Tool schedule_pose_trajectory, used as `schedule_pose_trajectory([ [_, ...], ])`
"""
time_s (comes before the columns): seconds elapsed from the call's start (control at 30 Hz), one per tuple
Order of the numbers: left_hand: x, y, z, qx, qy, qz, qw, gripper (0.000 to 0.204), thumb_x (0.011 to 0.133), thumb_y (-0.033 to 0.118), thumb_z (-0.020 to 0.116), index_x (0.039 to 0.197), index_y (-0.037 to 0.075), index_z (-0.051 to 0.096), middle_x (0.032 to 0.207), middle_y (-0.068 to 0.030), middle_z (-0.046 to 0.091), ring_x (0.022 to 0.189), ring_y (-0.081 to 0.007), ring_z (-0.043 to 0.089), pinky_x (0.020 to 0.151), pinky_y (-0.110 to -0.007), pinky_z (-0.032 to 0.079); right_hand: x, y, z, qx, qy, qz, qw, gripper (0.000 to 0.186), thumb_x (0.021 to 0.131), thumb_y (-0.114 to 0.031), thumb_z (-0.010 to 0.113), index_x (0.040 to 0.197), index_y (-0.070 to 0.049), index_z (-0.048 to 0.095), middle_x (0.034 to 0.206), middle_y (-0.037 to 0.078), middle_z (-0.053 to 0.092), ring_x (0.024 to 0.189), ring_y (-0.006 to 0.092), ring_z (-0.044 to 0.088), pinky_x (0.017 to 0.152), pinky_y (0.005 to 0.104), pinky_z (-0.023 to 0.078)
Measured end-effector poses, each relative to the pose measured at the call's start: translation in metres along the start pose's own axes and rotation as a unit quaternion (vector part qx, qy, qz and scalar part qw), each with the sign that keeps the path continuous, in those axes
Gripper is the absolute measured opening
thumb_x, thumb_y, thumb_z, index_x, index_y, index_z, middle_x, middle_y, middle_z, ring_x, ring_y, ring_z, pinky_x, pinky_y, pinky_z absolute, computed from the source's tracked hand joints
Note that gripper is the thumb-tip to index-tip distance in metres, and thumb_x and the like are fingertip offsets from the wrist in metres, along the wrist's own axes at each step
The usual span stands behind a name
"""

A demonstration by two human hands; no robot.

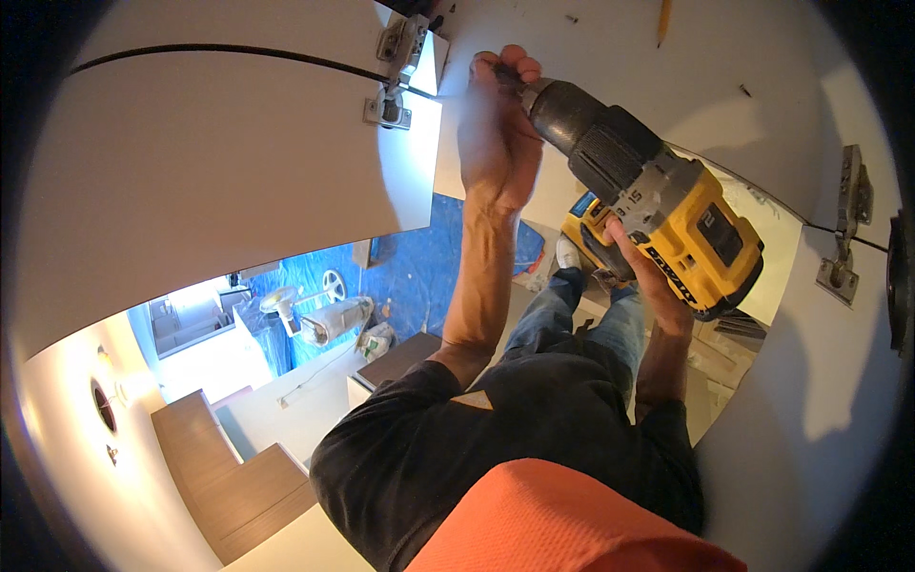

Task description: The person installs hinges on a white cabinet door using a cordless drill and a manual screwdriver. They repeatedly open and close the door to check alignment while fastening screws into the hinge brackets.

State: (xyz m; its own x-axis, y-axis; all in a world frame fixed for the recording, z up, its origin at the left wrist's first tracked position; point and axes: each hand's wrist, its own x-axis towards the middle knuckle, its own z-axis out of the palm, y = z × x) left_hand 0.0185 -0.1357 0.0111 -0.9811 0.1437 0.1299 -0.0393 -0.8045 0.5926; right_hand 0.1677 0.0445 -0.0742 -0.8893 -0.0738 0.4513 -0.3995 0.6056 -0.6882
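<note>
A yellow and black cordless drill [658,191] points up and to the left inside a white cabinet. My right hand [650,272] is wrapped around its handle, partly hidden behind the drill body. At the drill's nose, my left hand [505,133] is closed, its fingertips bent around a small dark piece. The fingers mostly cover that piece, so I cannot tell whether it is a bit or a screw. Close by on the left, a metal hinge [404,57] joins the white door [248,162] to the cabinet.
A pencil [664,21] and a loose screw [745,91] lie on the white cabinet surface [762,43]. Another hinge [843,229] sits at the right. Blue sheeting [419,267] covers the floor beyond the left door, with brown cabinets [229,477] at lower left.
</note>
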Motion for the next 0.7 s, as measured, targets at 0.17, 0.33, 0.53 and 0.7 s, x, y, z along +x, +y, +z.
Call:
schedule_pose_trajectory([
  [0.17, 0.003, 0.008, -0.007, -0.191, -0.005, -0.019, 0.981, 0.021, 0.106, 0.026, 0.049, 0.11, 0.01, 0.062, 0.116, -0.0049, 0.063, 0.104, -0.018, 0.06, 0.089, -0.033, 0.054, 0.02, -0.005, 0.001, 0.053, -0.05, -0.066, 0.995, 0.06, 0.083, 0.004, 0.069, 0.139, -0.016, 0.058, 0.115, 0.0, 0.068, 0.105, 0.0165, 0.065, 0.092, 0.0302, 0.053],
  [0.33, 0.003, 0.013, -0.02, -0.16, -0.052, -0.01, 0.986, 0.02, 0.1, 0.011, 0.058, 0.117, 0.002, 0.062, 0.114, -0.0105, 0.065, 0.111, -0.0214, 0.06, 0.101, -0.036, 0.047, 0.03, -0.006, 0.002, -0.032, -0.008, -0.133, 0.991, 0.065, 0.079, 0.003, 0.073, 0.139, -0.017, 0.058, 0.117, 0.0, 0.067, 0.107, 0.0167, 0.065, 0.091, 0.0305, 0.053],
  [0.53, -0.005, 0.014, -0.029, -0.2, -0.021, -0.015, 0.979, 0.019, 0.1, 0.012, 0.058, 0.116, 0.003, 0.062, 0.115, -0.009, 0.065, 0.111, -0.021, 0.059, 0.101, -0.036, 0.048, 0.016, 0.001, 0.013, -0.007, -0.023, -0.113, 0.993, 0.063, 0.081, -0.001, 0.074, 0.139, -0.018, 0.058, 0.124, -0.001, 0.065, 0.111, 0.0172, 0.064, 0.092, 0.0305, 0.053],
  [0.7, -0.015, 0.017, -0.048, -0.214, -0.032, -0.029, 0.976, 0.024, 0.103, 0.021, 0.054, 0.121, 0.009, 0.065, 0.129, -0.0076, 0.064, 0.119, -0.0206, 0.057, 0.107, -0.041, 0.043, -0.01, 0.005, 0.032, 0.008, -0.075, -0.072, 0.995, 0.058, 0.084, -0.003, 0.072, 0.138, -0.018, 0.059, 0.125, -0.001, 0.065, 0.111, 0.0171, 0.064, 0.091, 0.0299, 0.053],
])
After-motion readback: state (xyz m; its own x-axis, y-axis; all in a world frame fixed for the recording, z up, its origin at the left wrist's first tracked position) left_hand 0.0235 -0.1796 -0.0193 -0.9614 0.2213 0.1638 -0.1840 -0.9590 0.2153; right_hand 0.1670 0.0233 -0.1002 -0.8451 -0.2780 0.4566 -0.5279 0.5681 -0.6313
